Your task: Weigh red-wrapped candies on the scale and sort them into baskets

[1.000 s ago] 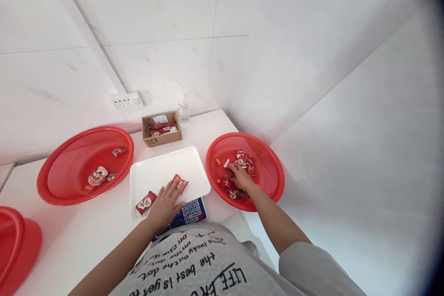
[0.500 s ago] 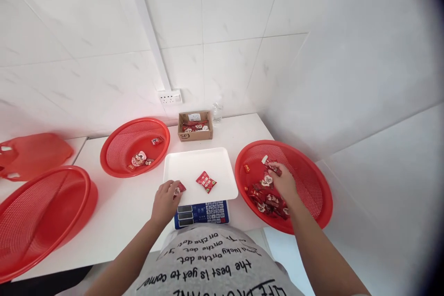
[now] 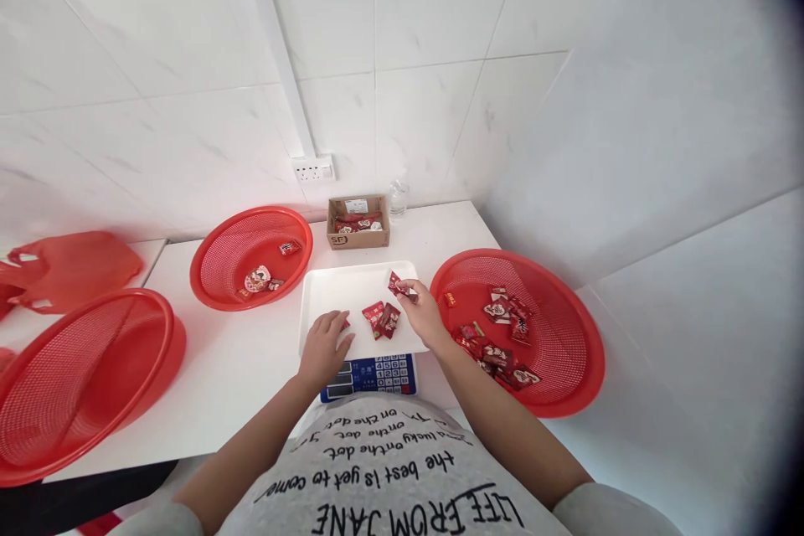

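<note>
A white tray (image 3: 342, 289) sits on a blue digital scale (image 3: 370, 375) in front of me. My right hand (image 3: 424, 316) hovers over the tray's right side, fingers pinched on a red candy packet (image 3: 397, 286). Two red packets (image 3: 381, 318) lie near the tray's middle. My left hand (image 3: 325, 346) rests on the tray's front left, fingers curled over a small red packet (image 3: 345, 323) that is mostly hidden. The red mesh basket on the right (image 3: 565, 327) holds several red candy packets (image 3: 496, 335).
Another red basket (image 3: 219, 255) with a few packets stands back left. A large red basket (image 3: 81, 385) is at the far left, with a red lid-like item (image 3: 75, 264) behind it. A cardboard box (image 3: 358, 222) of packets, a clear bottle (image 3: 398, 198) and a wall socket (image 3: 312, 169) are by the wall.
My right hand has left the right basket and come over the tray holding a packet. A second packet now lies beside the first on the tray. My left hand has shifted slightly right.
</note>
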Motion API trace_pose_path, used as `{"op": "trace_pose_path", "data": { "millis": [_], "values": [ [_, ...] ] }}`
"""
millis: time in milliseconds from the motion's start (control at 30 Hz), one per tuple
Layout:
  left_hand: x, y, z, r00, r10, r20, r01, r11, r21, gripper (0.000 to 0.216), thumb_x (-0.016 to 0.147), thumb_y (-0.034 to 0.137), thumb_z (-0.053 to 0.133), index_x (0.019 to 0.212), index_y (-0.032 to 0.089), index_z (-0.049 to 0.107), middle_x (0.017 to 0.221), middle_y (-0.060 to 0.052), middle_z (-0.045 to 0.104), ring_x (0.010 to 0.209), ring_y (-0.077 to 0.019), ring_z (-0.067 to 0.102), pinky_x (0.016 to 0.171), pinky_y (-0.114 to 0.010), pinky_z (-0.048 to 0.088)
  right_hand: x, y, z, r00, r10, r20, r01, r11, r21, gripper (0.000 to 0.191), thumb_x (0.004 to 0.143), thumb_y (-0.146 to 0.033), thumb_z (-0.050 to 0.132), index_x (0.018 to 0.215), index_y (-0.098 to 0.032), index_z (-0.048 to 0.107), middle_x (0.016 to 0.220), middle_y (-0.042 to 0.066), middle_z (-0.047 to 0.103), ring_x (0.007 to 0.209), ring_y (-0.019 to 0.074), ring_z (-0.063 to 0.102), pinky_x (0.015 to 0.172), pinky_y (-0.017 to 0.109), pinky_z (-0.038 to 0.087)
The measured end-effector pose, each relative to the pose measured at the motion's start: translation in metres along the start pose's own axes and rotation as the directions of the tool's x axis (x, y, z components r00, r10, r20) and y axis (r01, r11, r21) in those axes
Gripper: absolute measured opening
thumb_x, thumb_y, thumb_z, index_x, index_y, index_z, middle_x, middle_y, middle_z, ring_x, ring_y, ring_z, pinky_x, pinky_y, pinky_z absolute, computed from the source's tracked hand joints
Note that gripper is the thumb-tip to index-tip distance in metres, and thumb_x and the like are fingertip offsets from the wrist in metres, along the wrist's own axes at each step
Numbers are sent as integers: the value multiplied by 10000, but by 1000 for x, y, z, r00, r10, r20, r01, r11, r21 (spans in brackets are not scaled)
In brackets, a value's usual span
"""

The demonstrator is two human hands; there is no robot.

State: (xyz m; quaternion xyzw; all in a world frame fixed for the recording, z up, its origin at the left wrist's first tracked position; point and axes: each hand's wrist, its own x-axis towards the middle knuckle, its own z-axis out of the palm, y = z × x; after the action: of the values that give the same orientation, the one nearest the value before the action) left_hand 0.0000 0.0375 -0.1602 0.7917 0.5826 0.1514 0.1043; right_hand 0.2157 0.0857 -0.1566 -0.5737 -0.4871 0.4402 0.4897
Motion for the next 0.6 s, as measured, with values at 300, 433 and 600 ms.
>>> {"op": "trace_pose_path", "data": {
  "millis": [300,433,600],
  "values": [
    [11,31,17,926,222,306,-233,972,-1,619,845,532,428,1385,250,321,1475,-68,287,1373,-312,135,1075,-576,167,10,-5,7,995,-101,9,101,988,-114,236,754,-221,461,950,-213,593,1032,45,600,978,187,551,866,365,443],
    [6,27,14,923,237,302,-243,970,-17,540,860,493,427,1340,247,398,1445,-67,349,1365,-298,184,1079,-554,195,7,-6,12,981,-170,93,182,973,-143,273,762,-175,437,977,-202,603,1052,56,590,1023,172,536,910,350,428],
    [-6,13,13,940,260,222,-252,965,-67,469,876,447,416,1263,189,473,1406,-103,402,1351,-274,236,1085,-510,232,-1,-5,15,921,-141,364,258,920,-295,411,781,-118,419,1134,-248,583,1277,50,495,1208,159,434,1035,360,324]
  ]
}}
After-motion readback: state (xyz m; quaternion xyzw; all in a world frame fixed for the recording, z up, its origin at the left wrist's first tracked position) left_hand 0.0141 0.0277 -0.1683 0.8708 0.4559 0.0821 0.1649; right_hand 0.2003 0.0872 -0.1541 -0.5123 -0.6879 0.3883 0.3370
